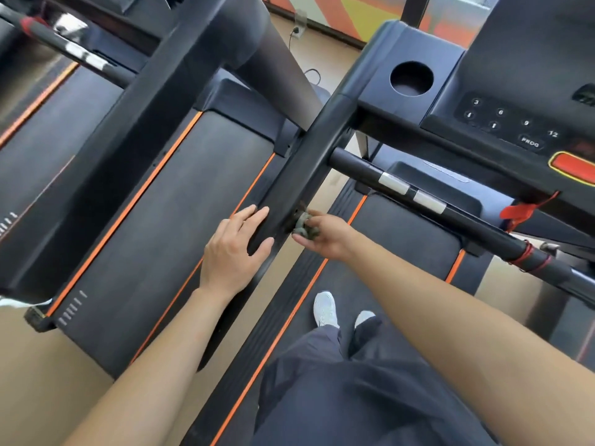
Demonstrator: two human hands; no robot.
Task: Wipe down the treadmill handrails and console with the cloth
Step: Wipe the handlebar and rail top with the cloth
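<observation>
A wide black left handrail [299, 175] runs from the console [502, 123] down toward me. My left hand [235, 249] wraps its near end, fingers over the top and thumb underneath. My right hand [325, 235] grips a bunched grey-green cloth [302, 225] and presses it against the handrail's right side near the end. A round black crossbar [450, 214] with silver pulse pads crosses below the console. The console shows number keys, a PROG key and a red stop button [576, 167].
I stand on the black belt [392, 239] with orange side stripes, my white shoes [326, 309] below. A second treadmill [180, 201] stands close on the left. A cup holder [411, 78] sits in the console. A red safety clip [518, 212] hangs from it. Tan floor shows between machines.
</observation>
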